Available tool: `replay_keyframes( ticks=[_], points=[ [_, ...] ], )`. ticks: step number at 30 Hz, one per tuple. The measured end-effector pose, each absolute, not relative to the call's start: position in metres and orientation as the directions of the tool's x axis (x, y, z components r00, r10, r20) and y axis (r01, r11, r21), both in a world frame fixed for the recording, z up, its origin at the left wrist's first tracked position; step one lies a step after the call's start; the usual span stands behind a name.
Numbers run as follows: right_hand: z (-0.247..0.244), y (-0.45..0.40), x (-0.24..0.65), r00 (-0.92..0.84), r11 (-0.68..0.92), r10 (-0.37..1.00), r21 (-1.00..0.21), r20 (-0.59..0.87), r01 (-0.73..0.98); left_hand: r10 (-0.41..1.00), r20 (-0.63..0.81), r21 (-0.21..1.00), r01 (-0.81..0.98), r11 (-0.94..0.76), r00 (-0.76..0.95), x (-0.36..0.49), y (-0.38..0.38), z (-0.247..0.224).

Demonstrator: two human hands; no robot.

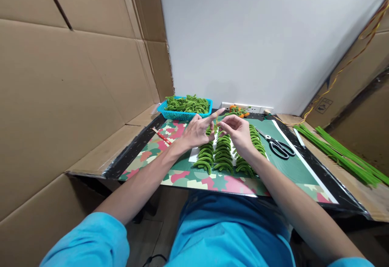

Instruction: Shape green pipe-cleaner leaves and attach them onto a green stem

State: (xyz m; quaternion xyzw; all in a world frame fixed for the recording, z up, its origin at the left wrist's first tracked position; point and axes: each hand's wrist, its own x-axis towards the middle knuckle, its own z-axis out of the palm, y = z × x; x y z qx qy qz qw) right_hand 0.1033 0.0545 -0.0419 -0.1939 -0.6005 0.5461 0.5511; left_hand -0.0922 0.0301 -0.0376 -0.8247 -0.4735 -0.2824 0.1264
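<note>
Above the middle of the table, my left hand [199,131] and my right hand [238,131] are close together. A thin yellow-green piece [216,122] stands between their fingertips. My left index finger points outward while its thumb and other fingers pinch near the piece. The right thumb and index finger are pressed together beside it; what they hold is too small to make out. Beneath the hands, curved fuzzy green pieces [224,153] lie in three columns, partly on white paper [193,154]. Both hands hide the upper ends of the columns.
A blue basket [184,115] of green pieces stands at the back left, orange-and-green pieces [238,111] at the back. Black scissors [280,148] lie right of the columns, with a white-handled tool [299,138] and long green stems [343,155] beyond. A red cutter [162,136] lies left.
</note>
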Motion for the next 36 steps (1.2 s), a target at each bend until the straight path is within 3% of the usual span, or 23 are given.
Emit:
replay_keyframes(
  ticks=[7,16,27,36],
  points=[
    [-0.0417,0.0564,0.1067,-0.344,0.258,0.846,-0.877,0.407,-0.405,0.698,0.592,0.032,0.853,-0.521,0.403,-0.0907,0.0267,-0.0334],
    [-0.0423,0.0519,0.1039,-0.273,0.364,0.831,-0.844,0.485,-0.394,0.738,0.556,0.057,0.868,-0.493,0.383,-0.0896,0.0249,-0.0307],
    [-0.0401,0.0532,0.1081,-0.483,0.177,0.792,-0.898,0.373,-0.402,0.723,0.561,0.031,0.863,-0.505,0.403,-0.096,0.0297,-0.0377],
    [-0.0414,0.0541,0.1068,-0.434,0.249,0.801,-0.889,0.412,-0.384,0.76,0.526,0.031,0.884,-0.466,0.382,-0.0943,0.0277,-0.0335]
  ],
)
